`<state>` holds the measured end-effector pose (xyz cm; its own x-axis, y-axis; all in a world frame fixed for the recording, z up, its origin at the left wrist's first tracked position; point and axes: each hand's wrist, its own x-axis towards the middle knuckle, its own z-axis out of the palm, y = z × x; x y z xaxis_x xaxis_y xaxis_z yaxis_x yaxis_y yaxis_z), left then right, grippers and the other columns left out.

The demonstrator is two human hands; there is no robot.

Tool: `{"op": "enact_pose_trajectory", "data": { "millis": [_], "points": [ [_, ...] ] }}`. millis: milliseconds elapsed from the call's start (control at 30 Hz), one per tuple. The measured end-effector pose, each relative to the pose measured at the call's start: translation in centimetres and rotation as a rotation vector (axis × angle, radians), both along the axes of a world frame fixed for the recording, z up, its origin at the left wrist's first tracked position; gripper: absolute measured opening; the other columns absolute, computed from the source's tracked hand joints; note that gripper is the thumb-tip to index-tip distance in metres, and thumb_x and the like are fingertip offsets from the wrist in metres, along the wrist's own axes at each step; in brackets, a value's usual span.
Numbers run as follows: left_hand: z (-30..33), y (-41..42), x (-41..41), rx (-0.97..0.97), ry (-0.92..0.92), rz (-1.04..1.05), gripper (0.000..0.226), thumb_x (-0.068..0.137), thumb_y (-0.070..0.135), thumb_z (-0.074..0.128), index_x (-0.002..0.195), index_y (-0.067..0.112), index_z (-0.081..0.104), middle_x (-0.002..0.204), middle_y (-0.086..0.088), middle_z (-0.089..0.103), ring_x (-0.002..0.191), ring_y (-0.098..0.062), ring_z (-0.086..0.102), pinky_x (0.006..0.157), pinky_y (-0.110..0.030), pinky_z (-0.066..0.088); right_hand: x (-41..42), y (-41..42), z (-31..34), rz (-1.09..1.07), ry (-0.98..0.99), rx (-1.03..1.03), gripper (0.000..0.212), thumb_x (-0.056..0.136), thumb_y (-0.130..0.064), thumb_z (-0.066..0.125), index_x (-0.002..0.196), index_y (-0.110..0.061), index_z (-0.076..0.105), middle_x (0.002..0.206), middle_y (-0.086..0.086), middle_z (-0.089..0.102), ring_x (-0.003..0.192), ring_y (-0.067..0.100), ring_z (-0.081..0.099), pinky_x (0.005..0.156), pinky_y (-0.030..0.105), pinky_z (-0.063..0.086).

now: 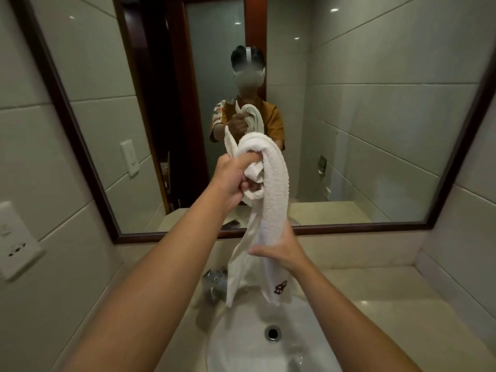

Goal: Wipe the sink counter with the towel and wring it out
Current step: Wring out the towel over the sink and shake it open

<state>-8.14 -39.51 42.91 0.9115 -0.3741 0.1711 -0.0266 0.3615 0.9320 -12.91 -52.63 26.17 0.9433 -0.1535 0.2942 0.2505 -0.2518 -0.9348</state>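
Note:
A white towel [273, 189] with a small dark emblem near its lower corner hangs in a loop above the white sink basin [241, 345]. My left hand [233, 178] is raised in front of the mirror and clenched around the bunched upper end of the towel. Lower down, my right hand [279, 248] wraps around the towel's hanging part, just above the loose ends that dangle over the basin. The beige sink counter [375, 296] lies to the right of the basin. The basin's drain [273, 332] is visible below the towel.
A chrome faucet [214, 283] stands behind the basin, partly hidden by the towel. A dark-framed mirror [375, 130] covers the wall ahead. White wall sockets [16, 242] sit on the tiled left wall. Tiled walls close in on both sides.

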Motion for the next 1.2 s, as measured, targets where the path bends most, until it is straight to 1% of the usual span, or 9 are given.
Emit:
{"op": "enact_pose_trajectory", "data": {
  "millis": [133, 233, 400, 500, 567, 633, 833, 1100, 1200],
  "points": [
    [-0.5, 0.3, -0.4, -0.184, 0.172, -0.069, 0.038, 0.075, 0.017, 0.073, 0.11, 0.002, 0.064, 0.096, -0.017, 0.067, 0.085, -0.027, 0.064, 0.077, -0.039, 0.05, 1.9, 3.2, 0.6, -0.099, 0.103, 0.248, 0.089, 0.048, -0.033, 0.101, 0.122, -0.009, 0.059, 0.111, 0.011, 0.07, 0.104, 0.024, 0.069, 0.091, 0.045, 0.058],
    [-1.0, 3.0, 0.4, -0.14, 0.139, 0.072, 0.013, 0.085, 0.016, 0.07, 0.09, 0.006, 0.063, 0.061, -0.007, 0.059, 0.046, -0.013, 0.053, 0.047, -0.023, 0.044, 1.7, 4.5, 1.7, -0.107, 0.21, 0.269, 0.033, 0.068, -0.006, 0.085, 0.097, -0.008, 0.07, 0.091, 0.01, 0.074, 0.089, 0.028, 0.071, 0.074, 0.037, 0.059],
    [-2.2, 10.1, 1.8, 0.737, -0.12, 0.273, 0.038, 0.073, 0.036, 0.083, 0.098, 0.015, 0.062, 0.078, -0.004, 0.065, 0.059, -0.017, 0.058, 0.047, -0.028, 0.043, 1.8, 1.3, 3.5, -0.221, 0.308, 0.342, 0.022, 0.082, -0.009, 0.07, 0.104, -0.015, 0.069, 0.093, 0.01, 0.073, 0.087, 0.026, 0.07, 0.081, 0.043, 0.059],
    [-2.4, 11.3, 1.6, 0.784, -0.195, 0.442, 0.06, 0.076, 0.035, 0.081, 0.127, 0.015, 0.057, 0.106, -0.012, 0.065, 0.082, -0.025, 0.062, 0.063, -0.032, 0.05, 1.4, 0.3, 6.6, -0.196, 0.23, 0.07, 0.026, 0.087, -0.007, 0.059, 0.11, -0.01, 0.072, 0.094, 0.005, 0.073, 0.088, 0.02, 0.069, 0.076, 0.034, 0.057],
    [-2.6, 10.8, 1.4, 0.775, -0.351, 0.317, 0.076, 0.076, 0.034, 0.081, 0.143, 0.02, 0.048, 0.128, -0.023, 0.06, 0.11, -0.037, 0.061, 0.092, -0.042, 0.051, 0.9, 1.4, 8.9, -0.078, 0.148, -0.211, 0.021, 0.089, -0.007, 0.057, 0.101, -0.01, 0.073, 0.092, 0.005, 0.073, 0.081, 0.013, 0.066, 0.069, 0.027, 0.051],
    [-3.2, 9.3, 0.3, 0.891, -0.478, 0.076, 0.083, 0.071, 0.038, 0.085, 0.144, 0.026, 0.046, 0.142, -0.006, 0.053, 0.125, -0.02, 0.052, 0.104, -0.037, 0.042, 0.8, 2.7, 10.7, 0.016, 0.111, -0.399, 0.015, 0.084, -0.01, 0.063, 0.094, -0.008, 0.074, 0.089, 0.008, 0.074, 0.076, 0.014, 0.064, 0.067, 0.032, 0.051],
    [-3.3, 6.8, -0.8, 0.964, -0.498, 0.095, 0.039, 0.062, 0.04, 0.089, 0.088, 0.016, 0.074, 0.084, -0.002, 0.072, 0.081, -0.017, 0.068, 0.076, -0.039, 0.056, 0.0, 1.6, 14.5, -0.041, 0.049, -0.936, 0.019, 0.073, -0.025, 0.077, 0.087, -0.02, 0.066, 0.078, -0.005, 0.064, 0.073, 0.015, 0.057, 0.059, 0.03, 0.044],
    [-2.4, 5.6, -1.3, 0.379, -0.294, 0.207, 0.015, 0.073, 0.014, 0.083, 0.081, 0.017, 0.07, 0.081, -0.006, 0.074, 0.082, -0.022, 0.073, 0.075, -0.04, 0.059, -0.7, 0.1, 7.4, 0.181, 0.118, 0.018, 0.049, 0.06, -0.007, 0.069, 0.109, -0.007, 0.065, 0.1, 0.008, 0.071, 0.091, 0.026, 0.068, 0.081, 0.042, 0.057],
    [-3.0, 6.8, -0.8, 0.467, -0.279, 0.129, 0.014, 0.077, 0.018, 0.081, 0.085, 0.02, 0.07, 0.08, -0.002, 0.074, 0.08, -0.017, 0.073, 0.072, -0.036, 0.057, -1.1, 1.7, 6.1, 0.082, 0.096, 0.271, 0.04, 0.057, -0.004, 0.06, 0.097, -0.006, 0.067, 0.085, 0.007, 0.07, 0.083, 0.028, 0.066, 0.07, 0.035, 0.056]
  ]
}}
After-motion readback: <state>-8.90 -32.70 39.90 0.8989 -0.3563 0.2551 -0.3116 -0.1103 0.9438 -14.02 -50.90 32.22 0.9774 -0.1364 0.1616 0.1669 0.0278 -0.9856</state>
